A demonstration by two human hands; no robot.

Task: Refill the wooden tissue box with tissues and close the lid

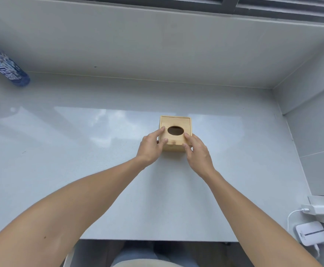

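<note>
A small square wooden tissue box (176,121) stands on the pale countertop (80,151), right of centre. Its lid lies flat on top and has a dark oval hole (175,130); no tissue shows in the hole. My left hand (151,147) rests on the box's near left corner, forefinger on the lid and thumb on the near edge. My right hand (195,151) rests on the near right corner, fingertips beside the hole. Both hands touch the box with fingers spread. No loose tissues are in view.
A blue labelled plastic bottle (7,68) stands at the far left by the wall. At the lower right, a white charger (317,209) is plugged into a wall socket, with a small white device (311,235) below it. Walls close the counter at back and right.
</note>
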